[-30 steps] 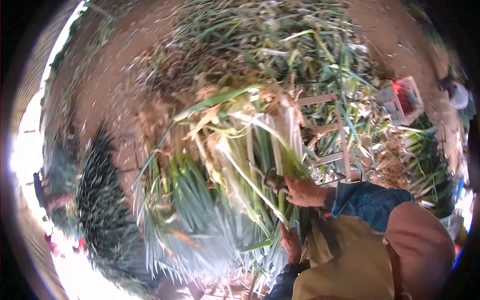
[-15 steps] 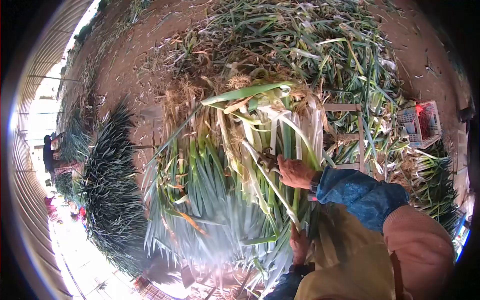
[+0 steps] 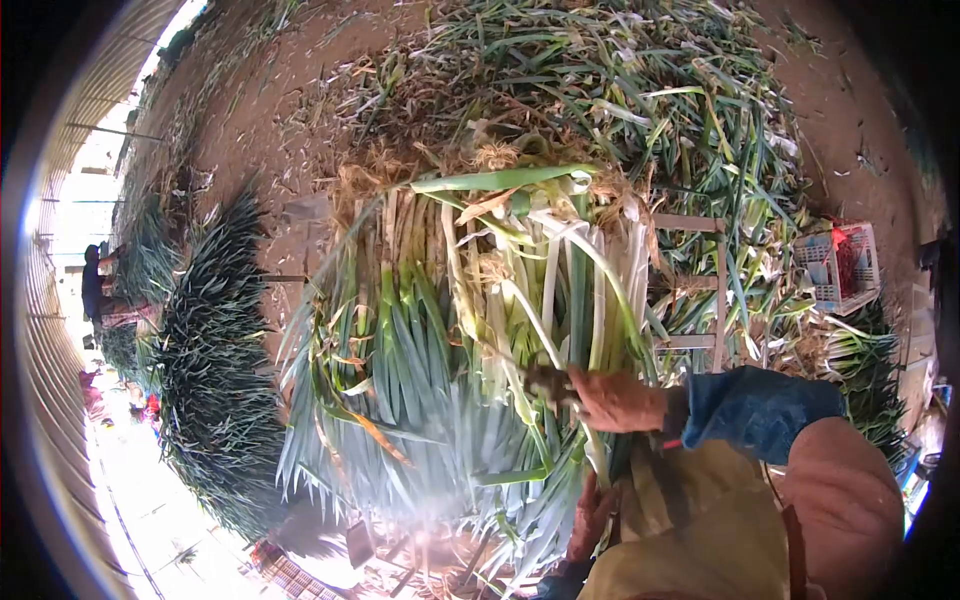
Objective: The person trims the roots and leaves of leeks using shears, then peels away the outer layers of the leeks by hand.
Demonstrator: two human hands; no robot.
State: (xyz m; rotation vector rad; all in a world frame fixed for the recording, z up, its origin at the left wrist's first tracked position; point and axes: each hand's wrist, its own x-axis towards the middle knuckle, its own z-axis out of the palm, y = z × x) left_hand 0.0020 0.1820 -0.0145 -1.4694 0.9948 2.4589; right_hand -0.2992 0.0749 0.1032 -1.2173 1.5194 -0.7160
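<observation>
A long green onion (image 3: 534, 318) slants across a thick layer of other green onions (image 3: 415, 325), its root end up and to the left. My left hand (image 3: 590, 515) is closed around its lower, leafy end. My right hand (image 3: 618, 402) grips a small dark metal tool (image 3: 550, 384), held against or just over the same stalk. The tool's exact kind is hard to make out. Loose pale stalks and a broad green leaf (image 3: 500, 180) lie across the root ends of the layer.
Discarded leaves (image 3: 610, 70) cover the ground at the far side. A metal frame (image 3: 720, 290) and a plastic crate (image 3: 838, 268) stand at the right. Leafy bundles (image 3: 215, 370) are stacked at the left, with another person (image 3: 93, 285) beyond.
My right hand and the tool have moved down along the stalk, towards my left hand. The left hand is slightly lower and still holds the leafy end.
</observation>
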